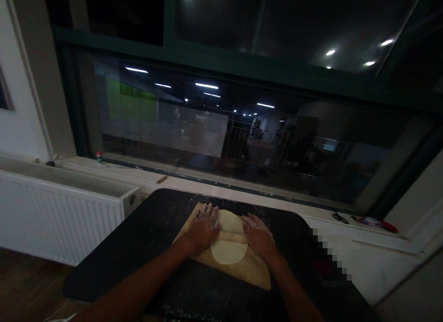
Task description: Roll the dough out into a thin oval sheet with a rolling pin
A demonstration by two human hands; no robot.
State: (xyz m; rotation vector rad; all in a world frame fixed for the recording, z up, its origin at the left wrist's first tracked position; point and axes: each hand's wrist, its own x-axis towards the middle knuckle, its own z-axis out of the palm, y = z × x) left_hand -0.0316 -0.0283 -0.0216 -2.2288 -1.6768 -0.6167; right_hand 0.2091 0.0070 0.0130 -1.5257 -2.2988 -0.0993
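A pale wooden rolling pin (232, 237) lies crosswise over a round, flat sheet of dough (228, 253). Under the dough is a wooden board (254, 270), set at an angle on a dark table (114, 253). My left hand (205, 226) rests palm down over the pin's left end, its floury fingers stretched forward and slightly apart. Over the right end lies my right hand (258, 232), also palm down, with floury fingers extended toward the dough's far edge. Both pin ends are hidden beneath my palms.
Flour specks dot the table. Beyond it runs a white windowsill (194, 186) below a dark window. Black-handled scissors (339, 217) and a red item (388, 226) lie on the sill at right. A small red-capped bottle (99, 158) and a white radiator (65, 211) are at left.
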